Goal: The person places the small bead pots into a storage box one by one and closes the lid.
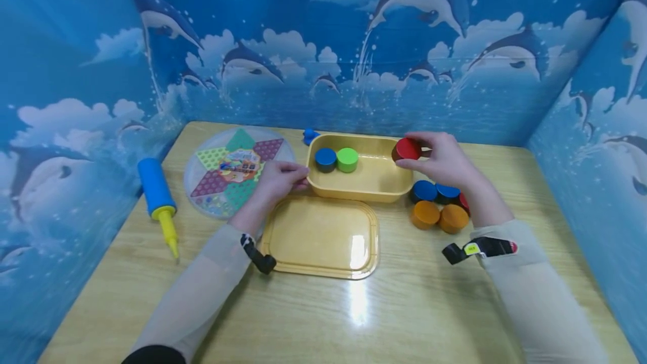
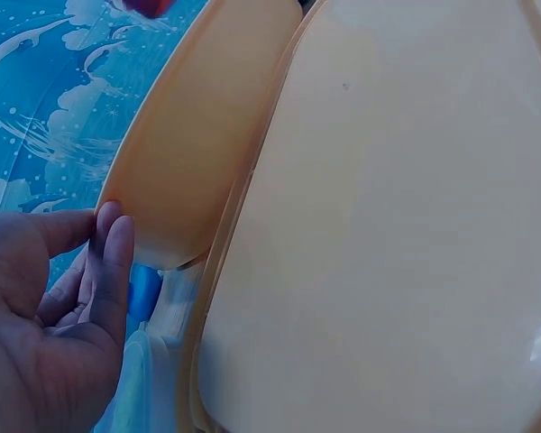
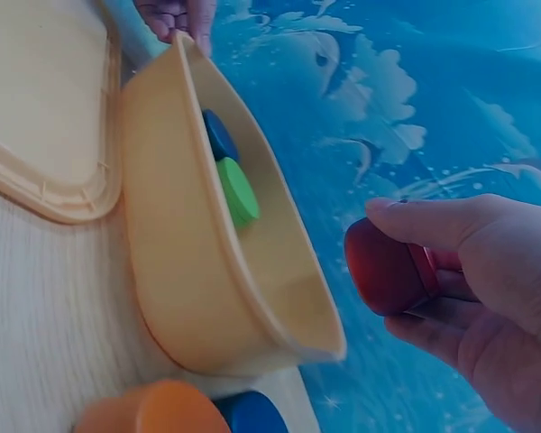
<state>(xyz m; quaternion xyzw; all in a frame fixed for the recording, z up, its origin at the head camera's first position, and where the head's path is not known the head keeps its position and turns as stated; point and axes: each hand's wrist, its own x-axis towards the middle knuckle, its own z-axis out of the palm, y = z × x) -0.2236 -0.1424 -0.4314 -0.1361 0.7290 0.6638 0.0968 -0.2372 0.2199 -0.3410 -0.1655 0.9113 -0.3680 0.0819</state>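
Observation:
My left hand (image 1: 279, 180) pinches the left end of a tan plastic box (image 1: 366, 187) between thumb and fingers; the left wrist view shows the fingertips at its rim. Inside the box, toward the left, a blue round tub (image 1: 326, 159) stands beside a green round tub (image 1: 347, 159). My right hand (image 1: 445, 159) holds a red round tub (image 1: 406, 149) by its sides, near the right end of the box. In the right wrist view the held red tub (image 3: 388, 266) is clear of the rim. The tan lid (image 1: 323, 237) lies flat in front of the box.
Right of the box sit orange tubs (image 1: 425, 214), blue tubs (image 1: 423, 190) and a partly hidden red one. A round star-patterned board (image 1: 237, 170) lies to the left, near a blue and yellow hand pump (image 1: 158, 192). A small blue object (image 1: 310, 136) sits behind the box.

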